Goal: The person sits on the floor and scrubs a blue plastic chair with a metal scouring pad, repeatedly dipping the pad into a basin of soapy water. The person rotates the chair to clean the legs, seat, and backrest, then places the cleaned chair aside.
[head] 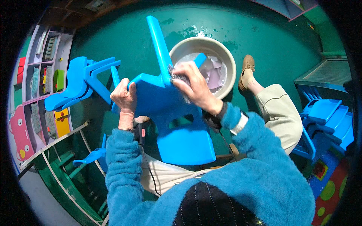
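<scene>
A blue plastic child's chair (185,145) is held tilted above my lap, one leg pointing up and away from me. My left hand (124,97) grips the chair's edge at its left side. Fingers bent, my right hand (195,84) presses a dark, shiny scrubbing pad (181,77) against the chair near the base of the upright leg; the pad is blurred and partly covered by the fingers. Just beyond the right hand stands a round, pale basin (231,67) on the floor, with sudsy water and a light purple cloth (214,76) in it.
Blue chairs (77,82) stand stacked at the left, and more stacked chairs (325,111) are at the right. Shelves (42,65) with toys line the left side, near a metal-railed green frame (68,166). Wet spots mark the green floor (127,36) beyond the basin.
</scene>
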Available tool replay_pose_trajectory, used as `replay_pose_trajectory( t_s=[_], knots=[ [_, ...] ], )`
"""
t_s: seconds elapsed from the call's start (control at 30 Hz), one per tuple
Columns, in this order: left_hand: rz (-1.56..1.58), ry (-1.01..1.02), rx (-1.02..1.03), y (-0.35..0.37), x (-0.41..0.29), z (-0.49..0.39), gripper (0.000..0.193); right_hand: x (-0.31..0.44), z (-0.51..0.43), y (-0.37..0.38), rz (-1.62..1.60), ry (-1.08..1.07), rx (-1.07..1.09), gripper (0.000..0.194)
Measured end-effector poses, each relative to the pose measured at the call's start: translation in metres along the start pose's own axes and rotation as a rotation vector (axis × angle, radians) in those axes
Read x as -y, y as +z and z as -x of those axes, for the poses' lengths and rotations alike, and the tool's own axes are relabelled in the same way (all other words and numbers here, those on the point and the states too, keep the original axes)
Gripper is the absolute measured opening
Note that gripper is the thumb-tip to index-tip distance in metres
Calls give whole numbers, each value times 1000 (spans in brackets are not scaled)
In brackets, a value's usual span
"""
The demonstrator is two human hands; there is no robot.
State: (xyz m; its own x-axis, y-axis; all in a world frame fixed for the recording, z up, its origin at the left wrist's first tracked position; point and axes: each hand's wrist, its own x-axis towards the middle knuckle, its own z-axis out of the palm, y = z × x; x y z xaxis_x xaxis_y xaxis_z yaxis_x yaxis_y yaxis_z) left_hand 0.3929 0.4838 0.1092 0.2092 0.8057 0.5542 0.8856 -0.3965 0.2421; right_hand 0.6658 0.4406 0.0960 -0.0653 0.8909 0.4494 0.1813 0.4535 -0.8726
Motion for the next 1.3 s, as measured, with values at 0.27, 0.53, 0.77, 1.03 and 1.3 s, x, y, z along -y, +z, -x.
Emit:
replay_pose_trajectory(
  t_s=[0.27, 0.53, 0.77, 1.03, 1.3],
  knots=[
    [60, 24, -19, -9, -8, 12, 66, 13, -11, 1, 62, 4, 58, 28],
    [-19, 35, 38, 1, -36, 9, 60, 35, -21, 15, 126, -114, 49, 25],
    [-36, 46, 17, 3, -44, 12, 61, 37, -24, 13, 186, -80, -1, 14],
    [-39, 82, 51, 2, -45, 18, 60, 43, -19, 17, 222, -24, -19, 14],
    [-49, 52, 36, 2, -45, 19, 61, 45, -25, 19, 264, -112, -101, 22]
  ],
)
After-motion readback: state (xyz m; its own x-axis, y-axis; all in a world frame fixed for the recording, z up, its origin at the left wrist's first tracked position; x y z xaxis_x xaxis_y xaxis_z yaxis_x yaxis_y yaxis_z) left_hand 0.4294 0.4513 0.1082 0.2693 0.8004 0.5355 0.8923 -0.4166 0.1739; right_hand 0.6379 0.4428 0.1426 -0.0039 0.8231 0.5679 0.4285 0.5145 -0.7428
